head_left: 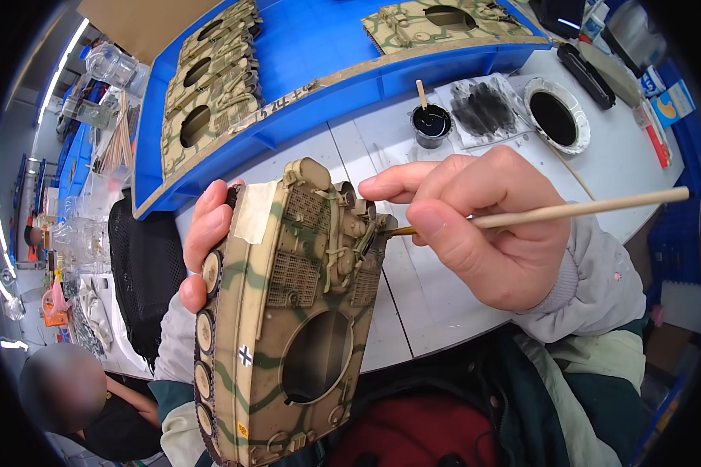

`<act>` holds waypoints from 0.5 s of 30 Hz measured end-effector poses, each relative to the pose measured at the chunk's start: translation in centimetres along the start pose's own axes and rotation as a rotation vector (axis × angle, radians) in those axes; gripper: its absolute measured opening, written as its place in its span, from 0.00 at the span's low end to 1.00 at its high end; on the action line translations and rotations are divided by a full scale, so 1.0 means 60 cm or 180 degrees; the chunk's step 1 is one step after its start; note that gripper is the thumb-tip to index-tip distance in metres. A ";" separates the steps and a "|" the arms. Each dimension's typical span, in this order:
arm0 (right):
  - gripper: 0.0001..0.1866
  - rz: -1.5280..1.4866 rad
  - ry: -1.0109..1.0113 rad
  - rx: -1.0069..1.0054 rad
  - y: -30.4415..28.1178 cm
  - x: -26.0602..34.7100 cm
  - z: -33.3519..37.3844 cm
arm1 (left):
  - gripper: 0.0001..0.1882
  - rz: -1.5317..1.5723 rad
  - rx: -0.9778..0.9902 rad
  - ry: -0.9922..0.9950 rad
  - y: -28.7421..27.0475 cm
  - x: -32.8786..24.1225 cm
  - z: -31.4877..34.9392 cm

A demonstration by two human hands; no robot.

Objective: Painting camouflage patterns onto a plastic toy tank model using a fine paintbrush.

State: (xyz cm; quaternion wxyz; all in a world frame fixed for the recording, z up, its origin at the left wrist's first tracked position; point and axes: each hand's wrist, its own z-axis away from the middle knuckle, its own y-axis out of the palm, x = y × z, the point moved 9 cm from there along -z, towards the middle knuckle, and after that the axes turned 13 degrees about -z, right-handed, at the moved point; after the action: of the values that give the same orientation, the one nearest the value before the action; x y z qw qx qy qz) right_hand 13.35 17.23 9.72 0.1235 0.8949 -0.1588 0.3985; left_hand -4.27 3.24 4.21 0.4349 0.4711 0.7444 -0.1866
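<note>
Left hand [204,249] grip clamped around the track side of a tan-and-green camouflaged tank hull [292,327], held up over the near edge of the white counter [413,311]. Right hand [483,226] grip pinched together on a thin wooden paintbrush [576,208], tip touching the hull's rear deck. Beyond: small black paint cup [431,124], blue tray [319,47] of more hulls.
</note>
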 end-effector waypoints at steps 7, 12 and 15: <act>0.11 0.0886 0.0872 -0.1042 -0.109 -0.045 -0.011 | 0.38 0.0805 0.0508 0.0172 -0.002 0.011 -0.022; 0.14 0.1679 0.1053 -0.0906 -0.140 -0.075 -0.024 | 0.37 0.0107 0.0287 0.0228 -0.027 0.017 -0.013; 0.14 0.1913 0.1234 -0.0844 -0.139 -0.083 -0.020 | 0.29 -0.0446 0.0241 0.0269 0.002 0.011 -0.014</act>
State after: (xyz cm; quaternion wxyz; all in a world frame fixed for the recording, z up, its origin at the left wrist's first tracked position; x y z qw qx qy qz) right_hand 12.58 26.25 5.97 0.1436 0.6926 -0.4380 0.5548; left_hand -4.69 4.19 4.15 0.3708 0.4415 0.7856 -0.2246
